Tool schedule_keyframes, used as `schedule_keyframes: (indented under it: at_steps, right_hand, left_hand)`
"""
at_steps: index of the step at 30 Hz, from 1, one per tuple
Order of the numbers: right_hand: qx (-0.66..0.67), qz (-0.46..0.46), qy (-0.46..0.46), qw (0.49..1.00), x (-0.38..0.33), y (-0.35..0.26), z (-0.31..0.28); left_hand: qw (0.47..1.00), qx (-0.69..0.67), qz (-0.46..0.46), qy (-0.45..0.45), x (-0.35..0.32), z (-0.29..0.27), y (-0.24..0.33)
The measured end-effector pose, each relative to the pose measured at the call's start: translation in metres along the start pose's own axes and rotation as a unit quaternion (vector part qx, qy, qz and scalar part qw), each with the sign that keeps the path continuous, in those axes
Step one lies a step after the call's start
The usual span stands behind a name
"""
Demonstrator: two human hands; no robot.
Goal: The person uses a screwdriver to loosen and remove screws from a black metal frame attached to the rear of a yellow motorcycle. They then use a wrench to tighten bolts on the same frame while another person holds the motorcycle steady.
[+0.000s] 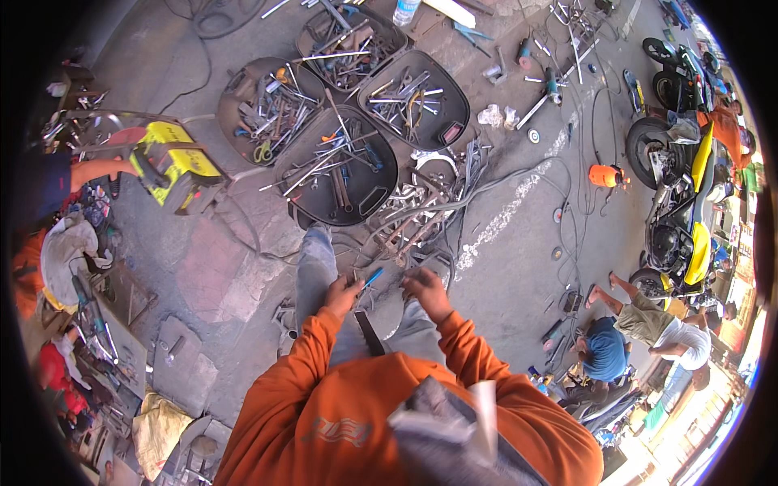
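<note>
My left hand [344, 295] is closed around a slim blue stick-like thing [373, 278], whose end sticks out to the right. Its exact kind is too small to tell. A little to the right, my right hand [427, 292] has its fingers curled together; whatever they pinch, if anything, is hidden. Below the hands, a dark flat strip [369, 334] lies between my legs. Just beyond the hands is a heap of metal tools and parts [413, 212]. Past it stand black tubs, the nearest tub [373, 204] holding wrenches and long rods.
A yellow-and-black machine [174, 162] stands at left, touched by another person's hand [104, 170]. Cables [502, 182] cross the ground. An orange container [606, 176] and a motorcycle [673, 219] are at right, near a crouching person in blue [606, 350]. A water bottle [405, 11] stands at the far side.
</note>
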State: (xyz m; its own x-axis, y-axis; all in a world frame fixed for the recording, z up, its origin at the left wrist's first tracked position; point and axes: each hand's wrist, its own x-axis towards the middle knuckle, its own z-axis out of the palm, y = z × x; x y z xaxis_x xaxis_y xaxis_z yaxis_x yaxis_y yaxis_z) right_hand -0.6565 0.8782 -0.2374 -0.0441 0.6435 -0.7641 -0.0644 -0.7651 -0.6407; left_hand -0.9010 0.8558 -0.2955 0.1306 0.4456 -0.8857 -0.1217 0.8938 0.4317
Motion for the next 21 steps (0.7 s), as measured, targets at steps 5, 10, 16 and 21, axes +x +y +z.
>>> schedule_keyframes:
  at_steps: [5, 10, 16, 21]
  right_hand:
    - [-0.156, -0.002, 0.022, 0.988, 0.018, 0.054, -0.02]
    - [-0.063, 0.155, 0.106, 0.98, 0.012, 0.09, -0.06]
    - [-0.093, 0.147, 0.087, 0.981, 0.015, 0.097, -0.071]
    - [-0.054, 0.138, 0.057, 0.987, 0.027, 0.101, -0.059]
  left_hand:
    - [1.0, 0.013, 0.012, -0.008, 0.05, 0.017, -0.047]
    - [0.995, 0.076, -0.05, -0.029, 0.056, 0.038, -0.062]
    - [0.986, 0.162, -0.039, -0.013, 0.062, 0.032, -0.076]
    - [0.981, 0.194, 0.0, 0.0, 0.07, 0.034, -0.086]
